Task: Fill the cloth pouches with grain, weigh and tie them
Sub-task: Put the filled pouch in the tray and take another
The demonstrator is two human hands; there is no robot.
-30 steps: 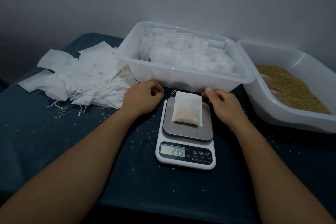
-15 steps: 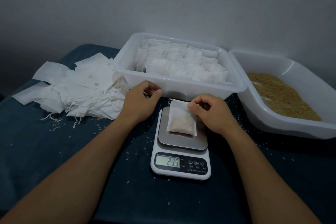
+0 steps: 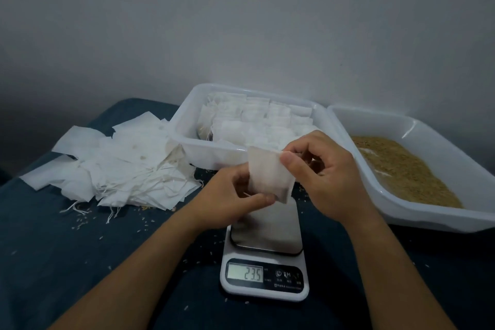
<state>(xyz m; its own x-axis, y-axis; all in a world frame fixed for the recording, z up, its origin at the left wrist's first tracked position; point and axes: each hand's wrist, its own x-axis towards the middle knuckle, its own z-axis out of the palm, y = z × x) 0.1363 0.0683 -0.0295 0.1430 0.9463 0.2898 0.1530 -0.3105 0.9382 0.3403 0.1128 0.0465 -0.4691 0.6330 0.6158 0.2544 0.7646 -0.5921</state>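
Pinching filled pouch (image 3: 267,174) w/ both hands, L (image 3: 230,195) & R (image 3: 318,169), above scale (image 3: 265,254) reading 23.5.

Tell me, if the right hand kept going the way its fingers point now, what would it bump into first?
Probably the pouch it already pinches, then the left hand gripping its lower edge; the right hand points leftward, though depth is unclear.

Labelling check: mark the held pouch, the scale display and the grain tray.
filled cloth pouch (image 3: 267,174), head view, middle of its front face
scale display (image 3: 245,272), head view, centre of the lit readout
grain tray (image 3: 439,218), head view, bare near rim
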